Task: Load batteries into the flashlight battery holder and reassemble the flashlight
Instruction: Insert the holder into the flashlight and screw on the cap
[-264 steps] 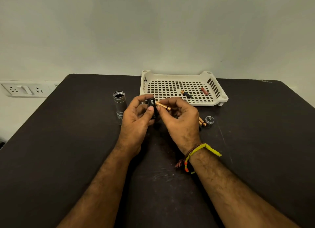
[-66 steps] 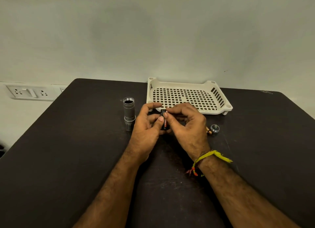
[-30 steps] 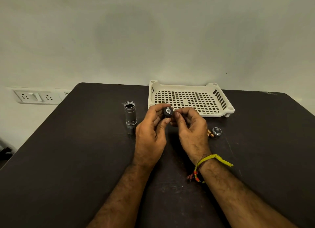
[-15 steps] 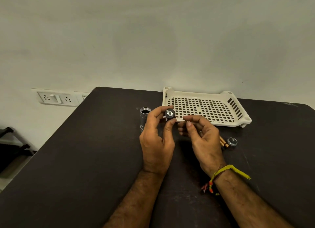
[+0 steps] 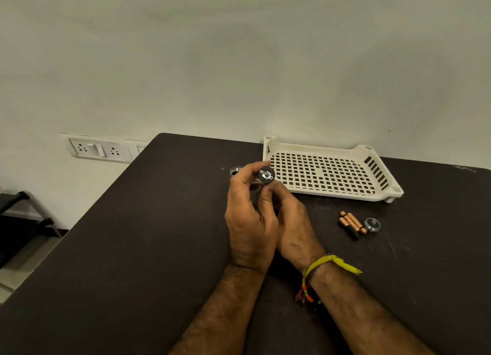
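Here, one person's two bare hands meet above the middle of a dark table (image 5: 132, 248). The left hand (image 5: 248, 222) pinches one black battery holder (image 5: 266, 174) between thumb and curled fingers, its round end with a silver contact turned toward the camera. The right hand (image 5: 292, 222) sits just behind and to the right of the left, fingers curled in under the holder; whether they touch it cannot be told. A yellow and red thread band (image 5: 318, 272) circles the right wrist.

One silver flashlight body (image 5: 235, 171) stands upright just left of the hands, mostly hidden by the left fingers. To the right, well apart from the hands, a small cluster of copper-topped batteries (image 5: 352, 223) lies on the table; three seem to show, though the count is uncertain. One silver end cap (image 5: 372, 225) rests just beside them. One cream slotted tray (image 5: 332, 190) sits at the far right of the table.

The tabletop is matte, near black and scuffed. Behind it rises a plain pale wall, with one white socket panel (image 5: 97, 150) at the far left.
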